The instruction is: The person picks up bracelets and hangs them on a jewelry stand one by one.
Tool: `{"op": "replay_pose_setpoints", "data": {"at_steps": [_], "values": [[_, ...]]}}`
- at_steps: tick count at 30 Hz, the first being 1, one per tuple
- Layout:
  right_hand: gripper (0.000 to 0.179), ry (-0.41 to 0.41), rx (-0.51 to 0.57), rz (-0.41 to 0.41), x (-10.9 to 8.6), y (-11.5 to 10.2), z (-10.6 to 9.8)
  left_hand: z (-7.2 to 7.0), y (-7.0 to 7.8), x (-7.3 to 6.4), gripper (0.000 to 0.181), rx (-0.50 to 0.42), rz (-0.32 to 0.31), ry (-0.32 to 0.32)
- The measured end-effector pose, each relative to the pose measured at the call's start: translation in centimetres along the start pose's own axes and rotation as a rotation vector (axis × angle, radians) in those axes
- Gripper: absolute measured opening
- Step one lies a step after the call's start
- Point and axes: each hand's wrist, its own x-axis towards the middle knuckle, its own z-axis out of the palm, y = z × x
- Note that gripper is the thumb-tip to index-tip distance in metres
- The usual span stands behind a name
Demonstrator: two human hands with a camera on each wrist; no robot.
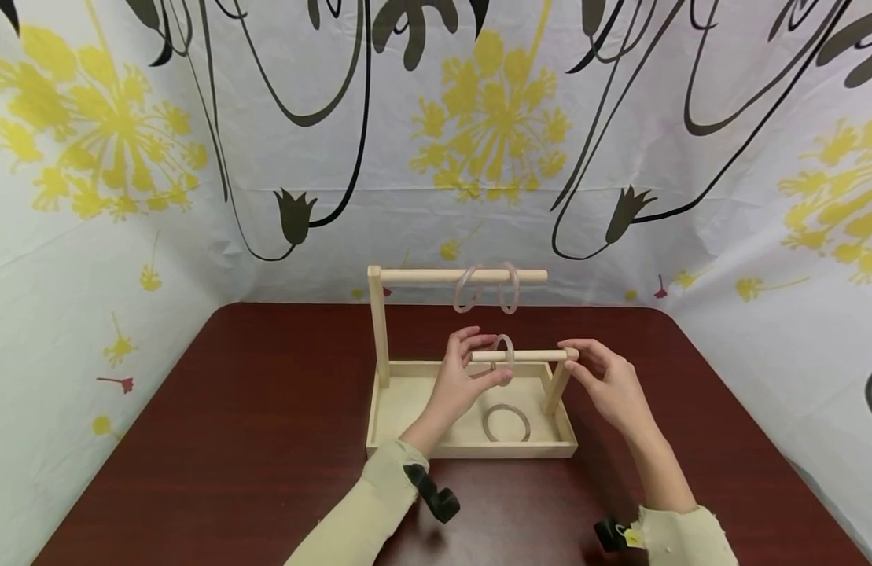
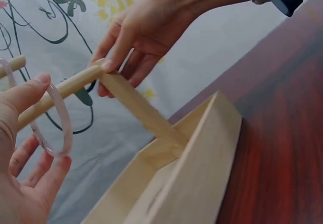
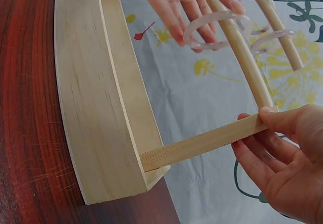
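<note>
A wooden tray (image 1: 396, 409) carries a tall rod (image 1: 428, 276) and a low rod (image 1: 531, 356). A clear ring (image 1: 504, 352) hangs on the low rod. My left hand (image 1: 487, 360) holds this ring (image 2: 54, 120), thumb on top and fingers beneath. My right hand (image 1: 575, 360) pinches the top of the short right post (image 1: 554, 391) where the low rod (image 3: 242, 57) meets it. Two more clear rings (image 1: 468, 289) hang on the tall rod. Another ring (image 1: 506, 423) lies flat in the tray.
The tray sits mid-way on a dark red table (image 1: 230, 440). A white cloth with yellow flowers (image 1: 492, 118) walls the back and both sides. A tall post (image 1: 379, 330) rises at the tray's left.
</note>
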Motion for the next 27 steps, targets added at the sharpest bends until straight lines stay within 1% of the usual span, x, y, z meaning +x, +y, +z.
{"op": "replay_pose_setpoints", "data": {"at_steps": [5,8,10,12,14,17,19,22,24,27], "values": [[0.026,0.008,0.005,-0.009,0.2,0.0,-0.1,1.1,-0.6,0.3,0.078,-0.018,0.006,-0.002],[0.025,0.010,0.009,-0.010,0.2,-0.1,-0.1,1.7,-0.7,0.4,0.077,-0.053,0.012,-0.006],[0.025,0.008,0.007,-0.010,0.1,-0.1,0.0,1.9,-0.9,0.3,0.077,-0.061,0.006,0.005],[0.026,0.003,0.007,-0.008,-0.2,0.0,0.1,2.0,-1.1,0.1,0.076,-0.078,-0.017,0.015],[0.026,0.000,0.004,-0.005,-0.4,0.1,0.3,2.1,-1.5,-0.2,0.075,-0.096,-0.037,0.017],[0.026,0.002,0.007,0.004,-0.8,0.1,0.4,2.2,-1.9,-0.6,0.072,-0.104,-0.063,0.000],[0.026,0.005,0.016,0.003,-0.8,0.1,0.5,2.2,-2.1,-0.7,0.069,-0.100,-0.061,-0.017],[0.027,0.007,0.031,-0.006,-0.7,0.0,0.4,1.9,-2.0,-0.6,0.066,-0.085,-0.059,-0.041],[0.027,0.010,0.035,-0.013,-0.6,0.0,0.3,1.7,-1.9,-0.5,0.065,-0.058,-0.058,-0.059],[0.027,0.018,0.022,-0.019,-0.3,0.0,0.1,1.2,-1.8,-0.3,0.066,-0.021,-0.075,-0.082]]}}
